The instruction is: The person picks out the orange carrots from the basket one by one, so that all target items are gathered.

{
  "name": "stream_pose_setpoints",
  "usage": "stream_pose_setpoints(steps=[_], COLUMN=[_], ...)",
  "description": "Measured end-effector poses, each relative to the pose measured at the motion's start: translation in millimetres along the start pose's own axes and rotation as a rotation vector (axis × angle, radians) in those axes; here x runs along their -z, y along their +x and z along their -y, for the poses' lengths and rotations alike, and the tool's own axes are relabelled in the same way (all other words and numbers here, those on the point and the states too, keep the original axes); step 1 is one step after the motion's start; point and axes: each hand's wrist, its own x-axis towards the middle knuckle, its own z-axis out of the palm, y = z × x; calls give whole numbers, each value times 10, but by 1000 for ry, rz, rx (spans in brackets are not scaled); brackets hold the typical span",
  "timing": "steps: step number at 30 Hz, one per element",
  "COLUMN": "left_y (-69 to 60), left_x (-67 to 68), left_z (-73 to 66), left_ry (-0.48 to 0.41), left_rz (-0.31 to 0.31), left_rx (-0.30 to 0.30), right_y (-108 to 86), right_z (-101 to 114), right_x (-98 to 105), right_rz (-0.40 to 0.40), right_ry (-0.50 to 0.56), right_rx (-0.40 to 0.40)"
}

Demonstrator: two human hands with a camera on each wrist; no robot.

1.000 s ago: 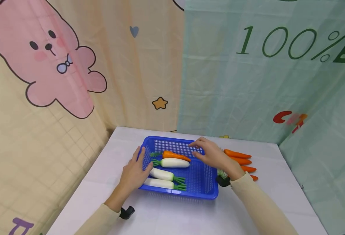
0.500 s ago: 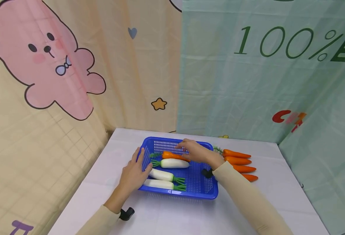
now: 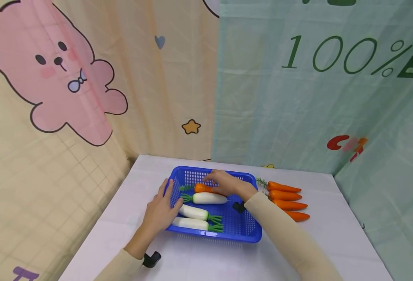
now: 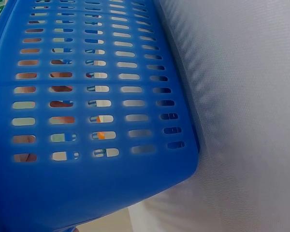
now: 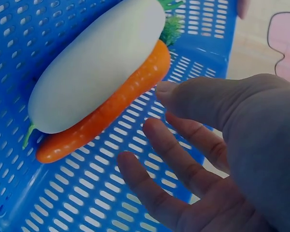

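A blue plastic basket holds three white radishes and one carrot, which lies along the far side. In the head view my left hand rests on the basket's left rim, fingers straight and thumb over the inside. The left wrist view shows mostly the basket's slotted outer wall. My right hand is inside the basket above the carrot. Up close in the right wrist view, its fingers are spread, thumb beside the carrot next to a white radish.
Several carrots lie side by side on the white table, right of the basket. Printed curtains stand behind and at both sides of the table.
My right hand has moved left and lower, from the basket's right rim to just over the carrot. The left hand stays on the rim. More of the carrots at right now shows.
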Motion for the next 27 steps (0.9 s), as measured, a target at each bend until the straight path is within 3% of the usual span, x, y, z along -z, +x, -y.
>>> stream_pose_setpoints(steps=[4,8,11,16,27], left_y=[-22,-29,-27,-23,-1], left_x=[-20,-14,0,5,-5], left_z=[12,11,6,-2,-4], left_ry=[10,14,16,17,20], left_rz=[2,4,5,9,9], left_rx=[-2,-5,-6,-7,-12], right_y=[70,107,92,126,163], right_z=[-122,-103,37,66,65], right_x=[-130,-183,-161,-237,-301], right_rz=[-2,5,31,61,91], right_ry=[-38,-60,-44,-55,-73], right_rx=[65,95,37,-26,-25])
